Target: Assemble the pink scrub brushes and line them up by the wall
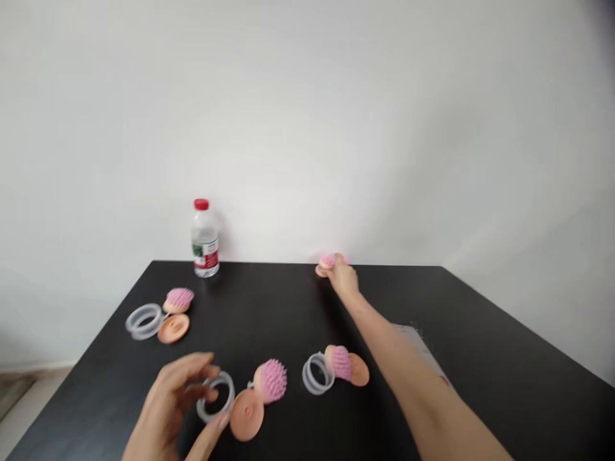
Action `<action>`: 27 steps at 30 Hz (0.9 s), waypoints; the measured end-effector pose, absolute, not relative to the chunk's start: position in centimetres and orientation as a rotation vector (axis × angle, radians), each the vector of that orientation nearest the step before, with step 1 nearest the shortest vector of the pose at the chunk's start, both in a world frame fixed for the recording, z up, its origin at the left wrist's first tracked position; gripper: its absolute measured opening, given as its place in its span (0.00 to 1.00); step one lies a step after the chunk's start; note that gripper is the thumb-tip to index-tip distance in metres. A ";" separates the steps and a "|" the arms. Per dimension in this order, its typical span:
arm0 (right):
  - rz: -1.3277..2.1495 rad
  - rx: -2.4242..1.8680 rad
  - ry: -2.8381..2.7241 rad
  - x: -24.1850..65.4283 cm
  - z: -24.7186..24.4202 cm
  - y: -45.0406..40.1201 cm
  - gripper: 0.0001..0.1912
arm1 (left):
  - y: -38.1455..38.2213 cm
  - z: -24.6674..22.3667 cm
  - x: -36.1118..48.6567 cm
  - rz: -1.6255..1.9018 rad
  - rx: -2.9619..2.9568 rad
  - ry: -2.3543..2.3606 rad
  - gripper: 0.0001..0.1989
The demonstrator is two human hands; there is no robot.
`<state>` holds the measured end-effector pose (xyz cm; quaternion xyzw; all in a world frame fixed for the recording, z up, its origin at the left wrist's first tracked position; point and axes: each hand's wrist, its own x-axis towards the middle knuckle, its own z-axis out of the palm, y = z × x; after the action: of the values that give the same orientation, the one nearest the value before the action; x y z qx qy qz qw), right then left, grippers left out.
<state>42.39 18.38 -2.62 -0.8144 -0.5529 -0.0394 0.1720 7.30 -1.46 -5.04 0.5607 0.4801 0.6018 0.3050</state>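
My left hand (177, 406) is at the front of the black table, its thumb and fingers curved around a clear ring case (232, 390). Beside that case lie a pink bristled brush (273, 380) and a round peach lid (246, 415). My right hand (344, 275) reaches to the table's back edge, its fingers closed on a pink brush item (327, 261) that they partly cover. Nearer the middle front rests another set: a clear ring case (318, 374), a pink brush (340, 362) and a peach lid (359, 370).
At the left lies a further set with a clear ring case (144, 321), pink brush (179, 299) and peach lid (173, 328). A red-capped water bottle (205, 246) stands at the back left by the wall. A flat pale packet (417, 339) lies partly behind my right forearm.
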 end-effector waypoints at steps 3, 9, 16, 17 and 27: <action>-0.106 -2.213 -1.612 41.8 -2.1 16.1 0.24 | -1.6 -3.5 6.5 1.437 1.686 1.263 0.19; 0.094 -1.828 -1.900 39.1 -0.1 7.0 0.11 | -1.0 -2.5 5.1 1.054 1.757 1.366 0.22; 0.300 -1.319 -2.330 31.4 0.2 -2.1 0.17 | -0.3 -3.5 4.3 0.767 1.776 1.312 0.35; 0.328 -1.306 -2.404 30.3 0.0 -2.4 0.22 | -0.2 -3.7 4.3 0.774 1.772 1.314 0.32; 0.544 -1.447 -2.531 27.5 -1.0 -0.5 0.37 | 0.6 -3.2 4.0 1.003 1.723 1.270 0.19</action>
<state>27.48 -0.54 -1.04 -0.4859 -0.8502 0.1829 0.0878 3.98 0.58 -3.15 0.6745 0.4970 0.3928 0.3791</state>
